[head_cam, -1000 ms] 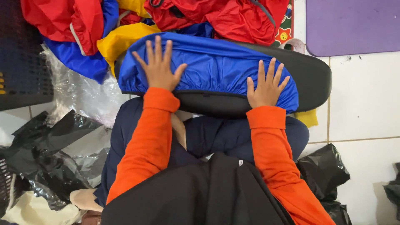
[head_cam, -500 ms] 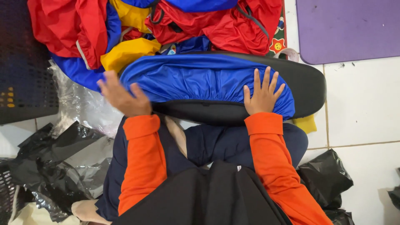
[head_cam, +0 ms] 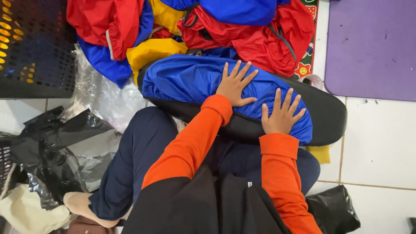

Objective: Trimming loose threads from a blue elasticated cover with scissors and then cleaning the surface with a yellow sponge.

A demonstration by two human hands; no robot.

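So our left hand (head_cam: 234,84) has slid in from the far left end of the blue fabric cover (head_cam: 190,80) and now sits close to our right hand (head_cam: 281,116), which has stayed put near the right end. Looks to us like the smoothing has shifted toward the right half of the cover, with the left half lying flat and neat.

Both hands are wide open, fingers spread, palms flat on the blue fabric. Neither one is gripping anything, just pressing down. Left hand sits at about 10 o'clock from the right one, near but not touching.

The cover is stretched over a long black padded board (head_cam: 327,117) lying across our lap; the board's black end sticks out bare at 3 o'clock from the right hand, and its black edge shows under the cover's elastic hem along the near side.

Going outward: at 12 o'clock there's a heap of red, blue and yellow fabric pieces (head_cam: 260,39) touching the far side of the cover. At 10 o'clock, a dark perforated plastic crate (head_cam: 30,52). At 9 o'clock some clear plastic wrap (head_cam: 104,102), and down toward 8 o'clock crumpled black plastic bags (head_cam: 47,151). Up at 2 o'clock a purple mat (head_cam: 372,47) lies on the white tiled floor (head_cam: 381,143), and another black bag (head_cam: 331,208) sits at 5 o'clock.
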